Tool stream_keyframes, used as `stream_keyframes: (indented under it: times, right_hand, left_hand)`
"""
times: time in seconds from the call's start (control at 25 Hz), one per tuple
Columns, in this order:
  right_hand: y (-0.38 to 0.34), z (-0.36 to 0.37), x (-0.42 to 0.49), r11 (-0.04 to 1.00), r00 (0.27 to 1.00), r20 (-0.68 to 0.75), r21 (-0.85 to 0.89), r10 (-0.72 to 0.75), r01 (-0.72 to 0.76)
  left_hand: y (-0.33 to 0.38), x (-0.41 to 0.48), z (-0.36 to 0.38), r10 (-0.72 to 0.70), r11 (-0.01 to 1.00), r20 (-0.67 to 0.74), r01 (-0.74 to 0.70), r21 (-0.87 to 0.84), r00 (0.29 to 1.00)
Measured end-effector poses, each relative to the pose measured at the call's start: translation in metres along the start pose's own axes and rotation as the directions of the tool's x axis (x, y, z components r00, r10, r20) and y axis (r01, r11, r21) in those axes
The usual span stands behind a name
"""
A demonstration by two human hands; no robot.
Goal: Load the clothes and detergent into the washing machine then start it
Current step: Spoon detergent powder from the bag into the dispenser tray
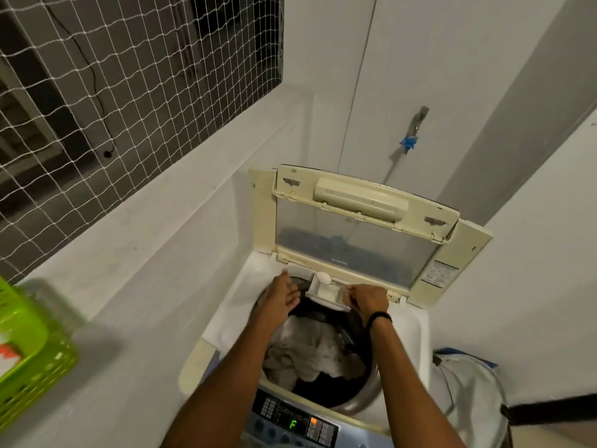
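The washing machine (pixel 416 334) stands with its lid (pixel 355 244) raised, and the clothes (pixel 310 354), pale over dark, lie in the drum. At the back edge of the opening the detergent drawer (pixel 323 291) is pulled out over the drum. The right hand (pixel 368 302) is curled at the drawer's right end and seems to pinch its front lip. The left hand (pixel 284 297) is open with straight fingers and holds nothing, just beside the drawer's left side, against the opening's back left rim.

No detergent shows clearly in the drawer, so the dosing step looks unfinished. To do it well, keep the drawer level, steady its left side with the free hand, and slide it straight back without tilting, so nothing spills onto the clothes. The control panel (pixel 297 421) at the front edge shows a green "F".
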State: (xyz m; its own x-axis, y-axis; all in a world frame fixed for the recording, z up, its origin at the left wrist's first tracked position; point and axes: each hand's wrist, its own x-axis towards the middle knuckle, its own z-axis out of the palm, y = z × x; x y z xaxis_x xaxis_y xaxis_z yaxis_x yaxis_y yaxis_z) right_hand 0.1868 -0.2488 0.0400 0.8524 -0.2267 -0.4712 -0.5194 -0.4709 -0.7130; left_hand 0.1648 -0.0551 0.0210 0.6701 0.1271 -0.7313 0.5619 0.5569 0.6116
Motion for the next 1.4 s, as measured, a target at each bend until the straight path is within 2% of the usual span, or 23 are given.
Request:
stream_keyframes:
  times: [0.12,0.24,0.36,0.52,0.6,0.76,0.88,0.96,1.0,1.04,1.08,1.16,1.28,1.4]
  right_hand:
    - [0.016,0.006,0.012,0.997,0.995,-0.098,-0.072,0.011,-0.018]
    - [0.02,0.017,0.004,0.968,0.987,-0.114,-0.237,-0.11,0.08]
    - [0.024,0.031,-0.001,0.965,0.987,-0.09,-0.24,-0.132,0.107]
    - [0.023,0.04,-0.017,0.946,0.964,-0.12,-0.254,-0.237,0.2]
    - [0.025,0.044,-0.016,0.941,0.966,-0.122,-0.284,-0.228,0.186]
    - [0.017,0.04,-0.017,0.966,0.97,-0.176,-0.222,-0.171,0.13]
    - [0.002,0.03,-0.022,0.994,0.964,-0.242,-0.062,-0.107,0.094]
    - [-0.008,0.024,-0.024,0.997,0.993,-0.099,0.049,-0.058,0.063]
    - [-0.014,0.022,-0.024,0.987,1.0,-0.025,0.157,-0.016,0.02]
    - [-0.026,0.021,-0.032,0.935,0.998,0.058,0.351,0.032,-0.05]
    - [-0.036,0.022,-0.041,0.83,0.988,0.148,0.544,0.053,-0.126]
    - [-0.057,0.025,-0.061,0.642,0.961,0.278,0.735,0.009,-0.219]
    - [-0.1,0.032,-0.102,0.611,0.904,0.402,0.755,-0.145,-0.237]
    - [-0.146,0.054,-0.142,0.636,0.807,0.547,0.709,-0.221,-0.306]
  left_hand:
    - [-0.009,0.018,0.006,-0.076,0.997,0.044,0.075,0.024,0.996]
    - [-0.015,0.028,0.013,-0.091,0.996,0.082,0.09,0.015,0.992]
    - [-0.02,0.035,0.019,-0.115,0.993,0.11,0.113,0.025,0.987]
    - [-0.024,0.044,0.02,-0.116,0.993,0.131,0.113,0.024,0.985]
    - [-0.024,0.048,0.019,-0.108,0.994,0.136,0.108,0.008,0.985]
    - [-0.024,0.05,0.017,-0.103,0.995,0.133,0.103,0.008,0.986]
    - [-0.01,0.039,0.017,-0.03,0.999,0.059,0.029,0.017,0.998]
    - [0.013,0.023,0.014,0.075,0.997,-0.073,-0.076,-0.005,0.994]
    - [0.027,0.013,0.011,0.154,0.988,-0.128,-0.154,0.004,0.98]
    - [0.041,-0.001,0.007,0.247,0.969,-0.161,-0.248,0.015,0.956]
    - [0.055,-0.016,0.001,0.339,0.939,-0.176,-0.345,0.0,0.924]
    - [0.082,-0.051,-0.017,0.522,0.841,-0.208,-0.54,-0.04,0.827]
    - [0.119,-0.112,-0.05,0.734,0.636,-0.279,-0.77,-0.038,0.62]
    - [0.147,-0.185,-0.091,0.82,0.465,-0.382,-0.885,0.008,0.427]
